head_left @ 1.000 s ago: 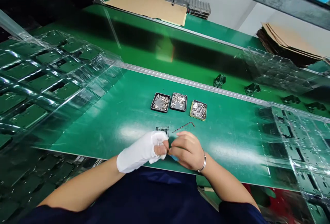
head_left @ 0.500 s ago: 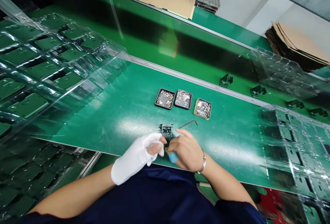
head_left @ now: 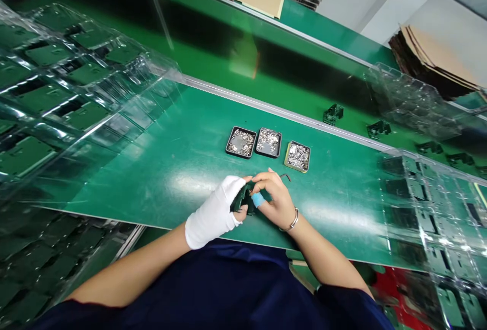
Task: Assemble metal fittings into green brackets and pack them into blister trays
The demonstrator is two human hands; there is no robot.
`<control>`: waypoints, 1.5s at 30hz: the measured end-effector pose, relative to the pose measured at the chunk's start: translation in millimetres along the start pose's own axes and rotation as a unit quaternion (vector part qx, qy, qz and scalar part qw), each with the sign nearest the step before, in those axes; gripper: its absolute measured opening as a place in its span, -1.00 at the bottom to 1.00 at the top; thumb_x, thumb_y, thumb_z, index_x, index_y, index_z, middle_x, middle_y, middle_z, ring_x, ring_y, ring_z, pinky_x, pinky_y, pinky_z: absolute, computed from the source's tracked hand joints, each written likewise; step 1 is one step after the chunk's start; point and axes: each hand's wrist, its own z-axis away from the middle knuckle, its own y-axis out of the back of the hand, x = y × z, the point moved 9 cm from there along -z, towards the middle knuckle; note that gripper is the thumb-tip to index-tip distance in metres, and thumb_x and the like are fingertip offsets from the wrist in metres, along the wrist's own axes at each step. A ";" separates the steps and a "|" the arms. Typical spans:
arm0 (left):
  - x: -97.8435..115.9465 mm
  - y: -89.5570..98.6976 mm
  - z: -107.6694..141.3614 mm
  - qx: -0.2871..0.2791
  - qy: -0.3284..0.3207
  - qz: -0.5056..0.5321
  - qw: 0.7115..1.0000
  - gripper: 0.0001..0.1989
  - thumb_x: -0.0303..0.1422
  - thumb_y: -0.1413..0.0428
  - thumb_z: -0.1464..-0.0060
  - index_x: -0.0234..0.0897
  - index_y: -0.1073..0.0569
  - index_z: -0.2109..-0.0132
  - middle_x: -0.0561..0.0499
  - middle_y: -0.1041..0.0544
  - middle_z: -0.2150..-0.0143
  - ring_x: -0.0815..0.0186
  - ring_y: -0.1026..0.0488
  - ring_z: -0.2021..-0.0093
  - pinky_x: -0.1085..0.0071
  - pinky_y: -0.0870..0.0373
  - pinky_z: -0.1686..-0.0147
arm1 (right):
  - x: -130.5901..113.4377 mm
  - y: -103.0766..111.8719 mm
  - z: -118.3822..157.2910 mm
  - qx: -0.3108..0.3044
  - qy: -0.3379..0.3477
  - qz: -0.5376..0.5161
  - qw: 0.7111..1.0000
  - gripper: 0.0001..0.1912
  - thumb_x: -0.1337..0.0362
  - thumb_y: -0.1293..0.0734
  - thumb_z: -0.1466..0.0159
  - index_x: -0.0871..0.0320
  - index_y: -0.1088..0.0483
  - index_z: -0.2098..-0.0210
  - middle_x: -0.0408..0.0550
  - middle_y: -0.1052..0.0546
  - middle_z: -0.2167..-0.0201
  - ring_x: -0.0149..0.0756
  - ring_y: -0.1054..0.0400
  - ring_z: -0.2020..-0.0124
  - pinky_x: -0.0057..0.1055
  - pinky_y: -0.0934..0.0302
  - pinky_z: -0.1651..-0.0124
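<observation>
My left hand, in a white glove with bare fingertips, grips a dark green part near the table's front edge. My right hand, with blue tape on the thumb and a metal bracelet at the wrist, pinches something small and copper-coloured against the part's right side; its shape is too small to tell. Just beyond the right hand lies a hex key, partly hidden by the fingers. Three small trays of shiny metal pieces stand farther back: a left one, a middle one and a yellow-edged right one.
Clear plastic trays with green parts are stacked at the left and right. Behind a metal rail, several dark green parts sit on a green belt. Cardboard sheets are piled at the back right.
My left hand has taken hold of the green part, which stood on the table, and lifted it. Both hands have moved together around it. The right hand now covers more of the hex key.
</observation>
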 end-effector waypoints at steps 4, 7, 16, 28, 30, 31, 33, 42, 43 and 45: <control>4.1 2.0 -0.4 -0.001 -0.003 -0.013 1.000 -0.47 -0.39 -0.04 -0.01 -0.29 -0.16 -0.16 -0.20 -0.34 -0.02 0.06 -0.40 0.00 0.11 -0.41 0.04 | -1.2 -0.6 0.2 -0.009 0.001 0.004 1.000 -0.96 0.34 -0.25 -0.23 0.09 -0.32 0.34 -0.05 -0.48 0.21 -0.31 -0.40 0.14 0.02 0.03 -0.24; 3.0 2.0 0.1 -0.003 0.014 -0.010 1.000 -0.48 -0.40 -0.07 0.04 -0.28 -0.16 -0.10 -0.16 -0.36 0.03 0.09 -0.41 0.05 0.14 -0.42 0.08 | -3.7 -0.5 0.6 -0.015 0.002 0.012 1.000 -0.96 0.32 -0.23 -0.24 0.08 -0.31 0.34 -0.06 -0.48 0.22 -0.31 -0.40 0.16 0.04 0.05 -0.25; 3.9 3.2 0.2 -0.011 0.032 0.002 0.999 -0.61 -0.39 -0.06 0.05 -0.29 -0.21 0.03 -0.09 -0.37 0.15 0.19 -0.43 0.19 0.24 -0.44 0.21 | -6.4 -0.6 2.0 -0.019 0.002 0.024 1.000 -0.95 0.32 -0.20 -0.25 0.07 -0.29 0.32 -0.07 -0.47 0.23 -0.32 -0.39 0.17 0.06 0.09 -0.27; 8.3 4.1 -2.5 -0.011 0.000 -0.026 1.000 -0.59 -0.34 -0.09 0.00 -0.30 -0.23 -0.01 -0.13 -0.40 0.12 0.14 -0.43 0.13 0.18 -0.44 0.15 | 1.5 -3.0 -0.2 -0.024 -0.029 0.036 0.999 -0.93 0.34 -0.18 -0.23 0.07 -0.27 0.31 -0.05 -0.46 0.23 -0.29 -0.36 0.13 0.05 0.08 -0.25; 7.7 5.0 -5.2 -0.012 0.007 -0.020 1.000 -0.60 -0.38 -0.07 -0.02 -0.28 -0.23 -0.03 -0.13 -0.40 0.09 0.15 -0.43 0.09 0.18 -0.44 0.10 | 3.6 -2.1 -0.7 -0.017 -0.035 0.031 0.999 -0.93 0.34 -0.18 -0.24 0.07 -0.28 0.32 -0.06 -0.46 0.24 -0.29 -0.36 0.14 0.03 0.06 -0.25; 8.2 6.0 -6.8 -0.004 0.004 -0.024 1.000 -0.61 -0.40 -0.04 -0.04 -0.28 -0.23 -0.04 -0.15 -0.41 0.05 0.14 -0.43 0.05 0.17 -0.42 0.06 | 4.1 -1.2 -0.7 -0.009 -0.037 0.029 0.999 -0.93 0.34 -0.19 -0.24 0.07 -0.29 0.32 -0.07 -0.46 0.25 -0.29 -0.36 0.14 0.03 0.06 -0.25; 10.7 8.6 -10.2 0.019 -0.010 -0.041 0.999 -0.64 -0.45 0.01 -0.08 -0.28 -0.25 -0.06 -0.17 -0.41 -0.02 0.14 -0.40 -0.05 0.16 -0.38 -0.03 | 3.7 1.1 -0.1 0.009 -0.038 0.028 0.999 -0.95 0.32 -0.21 -0.23 0.07 -0.29 0.34 -0.09 -0.47 0.26 -0.30 -0.37 0.16 0.02 0.06 -0.25; 28.2 17.1 -21.3 0.067 -0.095 -0.153 0.981 -0.82 -0.46 0.02 -0.06 -0.30 -0.41 0.18 -0.12 -0.54 0.20 0.15 -0.50 0.19 0.24 -0.43 0.19 | -4.4 1.7 5.6 0.036 -0.021 0.009 0.999 -0.95 0.35 -0.21 -0.22 0.07 -0.25 0.32 -0.12 -0.46 0.32 -0.32 -0.38 0.23 -0.03 -0.04 -0.21; 31.4 17.3 -20.3 0.077 -0.103 -0.174 0.976 -0.82 -0.46 0.02 -0.05 -0.31 -0.41 0.19 -0.14 -0.54 0.22 0.13 -0.49 0.20 0.22 -0.42 0.21 | -4.3 0.4 6.7 0.035 -0.016 0.009 0.999 -0.93 0.36 -0.20 -0.22 0.06 -0.25 0.30 -0.11 -0.46 0.31 -0.32 -0.38 0.23 -0.04 -0.06 -0.20; 35.6 14.6 -18.3 0.093 -0.103 -0.216 0.966 -0.83 -0.47 0.02 -0.02 -0.33 -0.41 0.22 -0.15 -0.53 0.27 0.09 -0.49 0.24 0.19 -0.41 0.25 | -3.2 -2.5 9.3 0.034 -0.006 0.022 0.999 -0.87 0.40 -0.17 -0.21 0.06 -0.24 0.28 -0.07 -0.46 0.31 -0.28 -0.37 0.22 -0.08 -0.16 -0.14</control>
